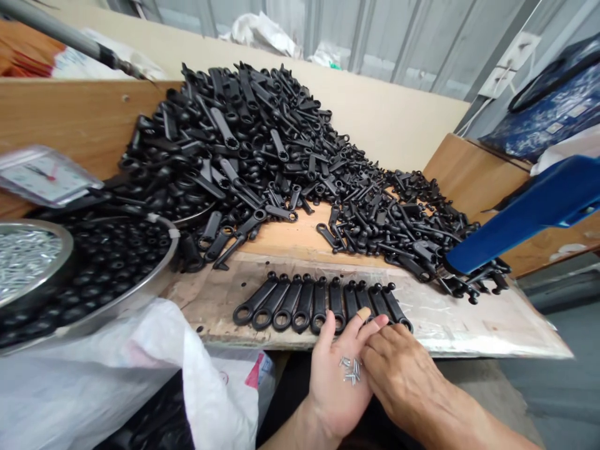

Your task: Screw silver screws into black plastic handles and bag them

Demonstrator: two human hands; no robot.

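My left hand point(330, 387) is palm up near the table's front edge, fingers stretched out, one wearing a tan bandage. Several small silver screws point(355, 370) lie loose on its palm. My right hand point(398, 369) is back up with curled fingers, pressed against the left hand's finger side; its fingertips are hidden, so what they hold cannot be seen. Just beyond both hands, black plastic levers point(306, 303) are lined up side by side, ring ends towards me and ball ends away. My hands cover the near ends of some on the right.
Behind the row rises a large heap of black levers point(244, 119), with smaller ones point(375, 219) to the right. At left are a bowl of screws point(65, 244), a basin of black knobs point(173, 250) and a clock point(49, 178). A blue bar point(525, 212) juts in from the right.
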